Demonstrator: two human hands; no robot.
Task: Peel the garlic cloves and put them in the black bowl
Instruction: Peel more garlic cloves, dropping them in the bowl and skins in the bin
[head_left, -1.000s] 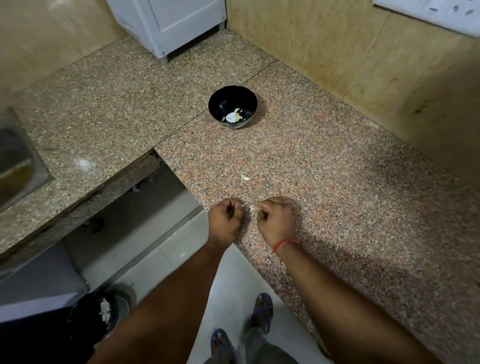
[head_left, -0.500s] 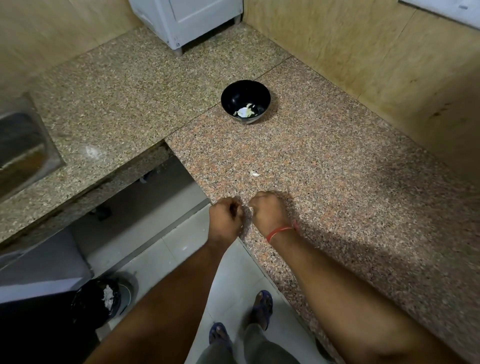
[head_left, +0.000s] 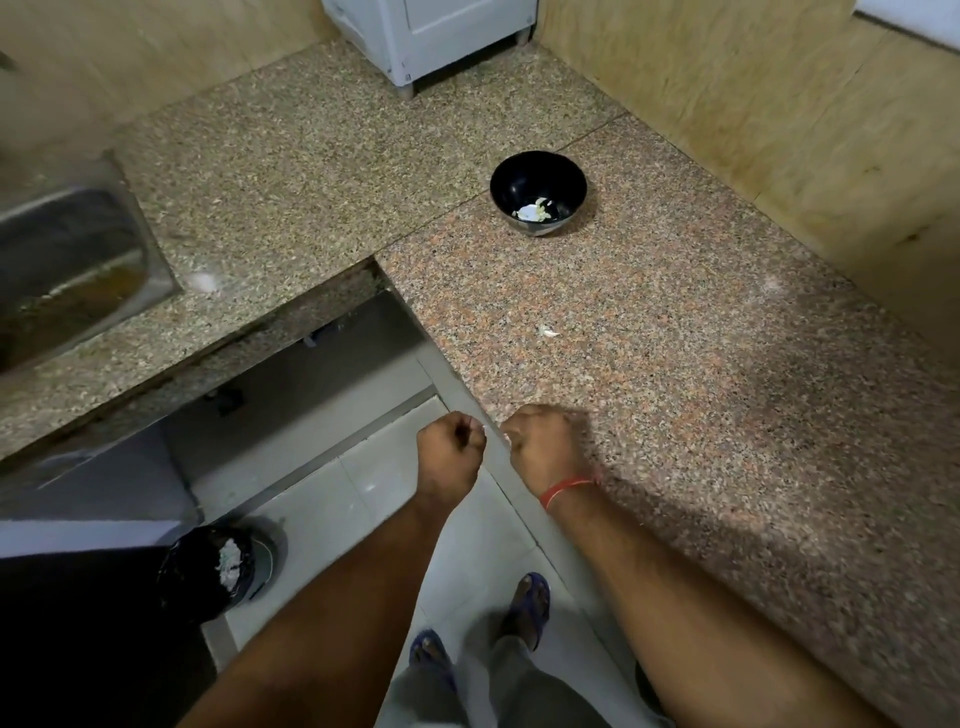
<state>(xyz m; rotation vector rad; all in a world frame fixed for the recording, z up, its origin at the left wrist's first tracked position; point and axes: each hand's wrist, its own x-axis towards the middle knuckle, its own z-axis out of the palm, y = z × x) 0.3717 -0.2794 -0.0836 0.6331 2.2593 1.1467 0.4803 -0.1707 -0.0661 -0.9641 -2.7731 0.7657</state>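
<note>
The speckled granite surface (head_left: 675, 389) fills most of the view, an L-shaped run with a steel sink (head_left: 67, 265) set into its left arm and a white appliance (head_left: 431, 36) standing at the far corner against the wall. On the floor below, a black-lined bin (head_left: 218, 566) sits to the left of the person's feet. The black bowl (head_left: 538, 192) stands well back on the surface, near the seam between the two slabs, with a few pale peeled pieces lying in its bottom. The left hand (head_left: 451, 457) and the right hand (head_left: 543, 449) are held close together right at the front edge of the surface, both with fingers curled in; between them shows a small pale speck, most likely the garlic clove (head_left: 485, 430) being peeled, though which fingers pinch it is too small and blurred to tell. A lone pale scrap (head_left: 548, 331), either skin or a clove, lies on the surface between the hands and the bowl. The main risk here seems to be position: the left hand hangs over the floor, not the surface, so a slippery clove popping free of its skin would likely drop to the tiles or toward the bin. Loose skin could also cling to the clove and end up in the bowl with it.
</note>
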